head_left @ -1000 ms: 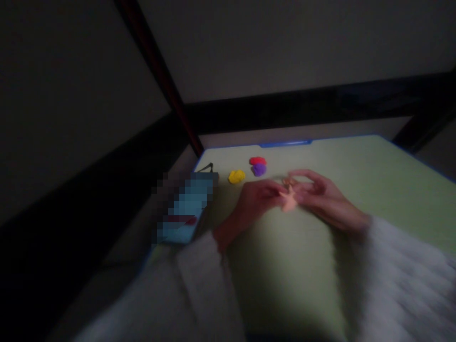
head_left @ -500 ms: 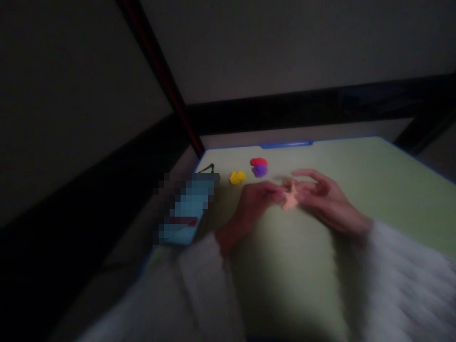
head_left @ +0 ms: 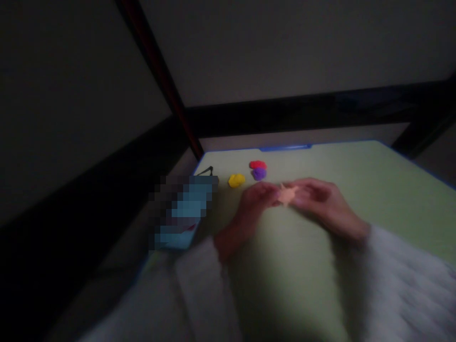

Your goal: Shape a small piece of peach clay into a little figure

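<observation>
Between my two hands is a small peach-coloured piece of modelling clay (head_left: pixel 287 195) with several pointed tips, like a star. My left hand (head_left: pixel 253 205) pinches its left side between thumb and fingers. On the other side, the thumb and curled fingers of my right hand (head_left: pixel 325 204) grip its right edge. The piece is held just above the pale green table (head_left: pixel 285 275). Beyond my left hand lie a yellow clay lump (head_left: pixel 236 180), a purple lump (head_left: pixel 259 174) and a red lump (head_left: pixel 258 164). The purple one touches the red one.
A blurred-out blue object (head_left: pixel 188 209) lies along the table's left edge, with a thin dark frame piece (head_left: pixel 205 170) at its far end. A blue strip (head_left: pixel 285 147) marks the table's far edge. Behind stand dark-trimmed walls (head_left: pixel 285 57).
The clay piece has turned in my fingers and shifted slightly left. My right hand's raised fingers have come down and curled in around it. The lumps have not moved on the table.
</observation>
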Tool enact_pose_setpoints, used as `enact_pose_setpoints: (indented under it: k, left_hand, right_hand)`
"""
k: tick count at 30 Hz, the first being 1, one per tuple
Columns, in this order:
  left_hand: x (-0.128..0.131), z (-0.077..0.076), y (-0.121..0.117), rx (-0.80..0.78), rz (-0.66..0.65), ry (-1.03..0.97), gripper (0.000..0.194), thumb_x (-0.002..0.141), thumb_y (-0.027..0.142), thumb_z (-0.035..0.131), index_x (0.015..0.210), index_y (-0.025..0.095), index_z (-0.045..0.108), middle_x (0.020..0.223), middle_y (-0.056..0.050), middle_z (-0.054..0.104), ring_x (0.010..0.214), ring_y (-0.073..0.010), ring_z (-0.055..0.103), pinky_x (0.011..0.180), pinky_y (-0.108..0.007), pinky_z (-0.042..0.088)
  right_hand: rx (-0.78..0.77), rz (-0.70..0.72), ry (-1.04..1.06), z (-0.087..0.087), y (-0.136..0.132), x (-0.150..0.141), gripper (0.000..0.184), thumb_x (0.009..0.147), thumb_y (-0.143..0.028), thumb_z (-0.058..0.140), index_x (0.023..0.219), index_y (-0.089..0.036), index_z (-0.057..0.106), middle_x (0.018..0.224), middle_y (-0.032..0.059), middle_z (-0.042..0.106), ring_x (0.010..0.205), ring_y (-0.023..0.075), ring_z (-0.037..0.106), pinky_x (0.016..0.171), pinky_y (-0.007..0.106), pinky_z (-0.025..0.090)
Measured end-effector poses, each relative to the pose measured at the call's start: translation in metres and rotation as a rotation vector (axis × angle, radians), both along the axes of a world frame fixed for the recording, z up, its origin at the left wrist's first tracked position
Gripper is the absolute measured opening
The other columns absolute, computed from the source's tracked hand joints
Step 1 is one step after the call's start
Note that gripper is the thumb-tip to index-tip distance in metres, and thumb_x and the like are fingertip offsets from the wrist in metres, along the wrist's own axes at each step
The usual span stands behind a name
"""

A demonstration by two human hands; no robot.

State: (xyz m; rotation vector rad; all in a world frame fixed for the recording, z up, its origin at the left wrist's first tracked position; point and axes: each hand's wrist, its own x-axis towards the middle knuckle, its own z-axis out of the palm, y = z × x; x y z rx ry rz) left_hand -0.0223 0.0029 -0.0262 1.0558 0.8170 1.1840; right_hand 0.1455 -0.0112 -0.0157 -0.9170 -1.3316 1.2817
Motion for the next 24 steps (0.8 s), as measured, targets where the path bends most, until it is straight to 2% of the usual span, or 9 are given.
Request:
enact_pose_setpoints:
  k: [5, 15, 21, 24]
  left_hand:
    - [-0.0001, 0.0014, -0.0024, -0.001, -0.016, -0.017, 0.016, 0.068, 0.027, 0.067, 0.074, 0.013, 0.062, 0.070, -0.001, 0.062, 0.064, -0.0103, 0.057, 0.066, -0.025, 0.046]
    - [-0.0009, -0.0003, -0.0005, 0.020, -0.057, 0.057, 0.019, 0.063, 0.026, 0.071, 0.076, 0.014, 0.063, 0.066, 0.000, 0.060, 0.058, -0.0080, 0.052, 0.058, -0.022, 0.041]
    - [-0.0011, -0.0022, 0.0002, 0.015, -0.061, 0.068, 0.018, 0.064, 0.026, 0.069, 0.075, 0.014, 0.062, 0.061, 0.001, 0.057, 0.054, -0.0071, 0.047, 0.054, -0.022, 0.037]
    - [-0.0016, -0.0045, 0.0009, 0.023, -0.090, 0.083, 0.018, 0.065, 0.026, 0.068, 0.077, 0.014, 0.062, 0.064, 0.000, 0.058, 0.057, -0.0079, 0.049, 0.056, -0.022, 0.037]
  right_hand:
    - [0.064, -0.024, -0.034, 0.0005, -0.0008, 0.0008, 0.017, 0.066, -0.026, 0.075, 0.082, -0.021, 0.073, 0.088, 0.0048, 0.074, 0.078, 0.0176, 0.068, 0.071, 0.029, 0.055]
    - [0.188, -0.028, -0.141, 0.0034, -0.0013, 0.0007, 0.008, 0.070, -0.027, 0.072, 0.076, -0.022, 0.074, 0.084, 0.0041, 0.074, 0.079, 0.0178, 0.068, 0.076, 0.032, 0.054]
    - [0.231, -0.029, -0.133, 0.0035, -0.0020, -0.0006, 0.019, 0.063, -0.021, 0.077, 0.081, -0.024, 0.075, 0.081, 0.0031, 0.074, 0.076, 0.0183, 0.068, 0.070, 0.030, 0.055]
    - [0.275, -0.061, -0.143, 0.0028, -0.0022, -0.0025, 0.016, 0.063, -0.021, 0.077, 0.078, -0.026, 0.076, 0.078, 0.0036, 0.075, 0.077, 0.0190, 0.068, 0.075, 0.033, 0.054]
